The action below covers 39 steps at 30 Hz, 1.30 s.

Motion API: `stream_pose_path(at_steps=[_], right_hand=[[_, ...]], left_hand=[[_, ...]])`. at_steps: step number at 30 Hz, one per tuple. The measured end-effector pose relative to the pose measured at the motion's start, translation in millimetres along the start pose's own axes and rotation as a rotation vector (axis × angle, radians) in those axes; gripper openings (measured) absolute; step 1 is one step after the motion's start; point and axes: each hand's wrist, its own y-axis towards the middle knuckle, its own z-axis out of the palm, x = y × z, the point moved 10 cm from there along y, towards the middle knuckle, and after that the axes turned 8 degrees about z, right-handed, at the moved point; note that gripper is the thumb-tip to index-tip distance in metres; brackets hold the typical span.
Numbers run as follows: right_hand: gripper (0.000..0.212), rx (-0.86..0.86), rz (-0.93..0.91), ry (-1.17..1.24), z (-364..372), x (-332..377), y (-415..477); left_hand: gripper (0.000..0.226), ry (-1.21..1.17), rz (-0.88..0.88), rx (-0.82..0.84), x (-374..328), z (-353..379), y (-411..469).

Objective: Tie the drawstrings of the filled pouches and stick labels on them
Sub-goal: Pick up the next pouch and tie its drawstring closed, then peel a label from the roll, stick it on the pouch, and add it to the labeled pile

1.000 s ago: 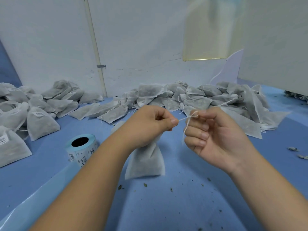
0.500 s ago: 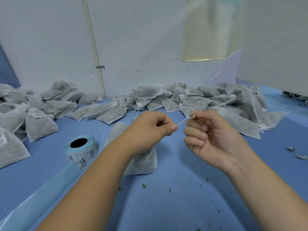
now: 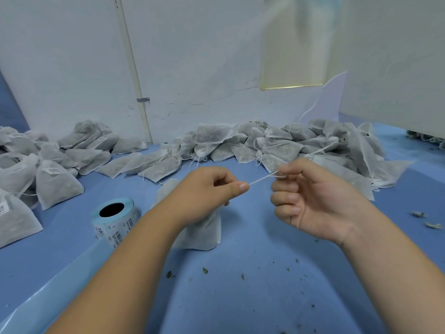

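Right, the thin white drawstring [image 3: 261, 178] runs taut between my two hands, just above the small white fabric pouch [image 3: 199, 233], which stands filled on the blue tabletop [image 3: 240, 304] under my left wrist. My left hand [image 3: 207, 189] pinches the string between thumb and forefinger; the pouch's neck is hidden beneath it. My right hand [image 3: 317, 203] pinches the far end at the fingertips, lower fingers loosely curled. To do this well, I'd say pull level and steady so the neck cinches evenly, then loop while there's tension. Room: bare blue surface in front and to my right, the blue roll of barcode labels [image 3: 115, 220] just beside my left forearm, and the heap of grey-white pouches [image 3: 277, 145] against the wall, well behind.
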Motion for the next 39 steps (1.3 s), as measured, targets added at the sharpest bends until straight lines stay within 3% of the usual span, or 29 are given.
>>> stream_pose_path(at_steps=[5,8,13,16,20,24,30,35,39], right_hand=[[0.032,-0.325,-0.258,0.086,-45,26,-6],[0.026,-0.441,-0.406,0.017,-57,41,-17],[0.023,-0.607,-0.704,-0.414,-42,65,-43],[0.022,-0.523,-0.856,-0.574,-11,66,-48],[0.017,-0.476,-1.000,-1.083,32,49,-47],[0.009,-0.443,-0.963,-1.311,41,33,-37],[0.008,-0.415,-0.954,-1.357,44,28,-36],[0.024,-0.370,-0.915,-1.412,48,20,-30],[0.048,-0.269,-0.710,-1.496,44,3,-12]], left_hand=[[0.011,-0.048,-0.022,0.119,9,7,-6],[0.011,-0.063,-0.061,0.163,13,15,-7],[0.013,0.072,-0.128,0.053,20,11,-3],[0.029,0.093,-0.108,-0.065,16,8,1],[0.042,-0.082,-0.079,-0.221,4,0,1],[0.047,-0.191,-0.073,-0.286,-1,-5,2],[0.047,-0.215,-0.095,-0.357,-3,-5,-1],[0.044,-0.445,-0.262,-0.421,18,-1,-8],[0.031,-0.748,-0.385,-0.508,32,1,-17]])
